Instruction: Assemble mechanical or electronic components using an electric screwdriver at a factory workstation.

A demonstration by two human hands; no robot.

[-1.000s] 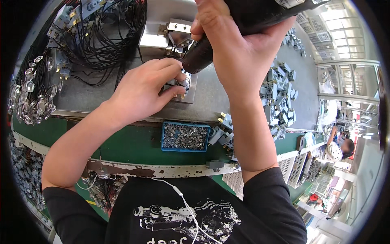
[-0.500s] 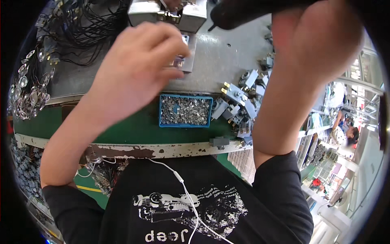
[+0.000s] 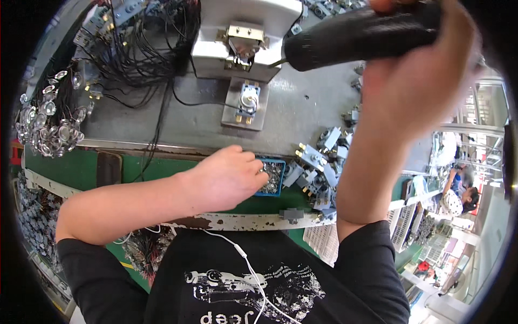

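Note:
My right hand [image 3: 418,89] is wrapped round a black electric screwdriver [image 3: 350,40], its thin bit pointing left toward a pale metal fixture [image 3: 213,59]. In front of that fixture, a small grey switch-like part [image 3: 249,100] with brass terminals and a round silvery piece lies on a metal plate [image 3: 230,114]. A black wire runs to it from the left. My left hand [image 3: 229,178] is over a blue tray [image 3: 282,178] of small metal pieces, covering its left part. Its fingers are curled together, and whatever is between them is hidden.
Grey switch bodies [image 3: 318,167] are piled right of the tray. Black wires [image 3: 156,54] and round silvery pieces [image 3: 59,119] crowd the left. A grey block [image 3: 291,215] sits on the worn near edge. Another person [image 3: 456,197] is far right.
My left hand has come back from near the fixture plate to the blue tray, uncovering the part on the plate. The screwdriver stays in my right hand; the view has shifted.

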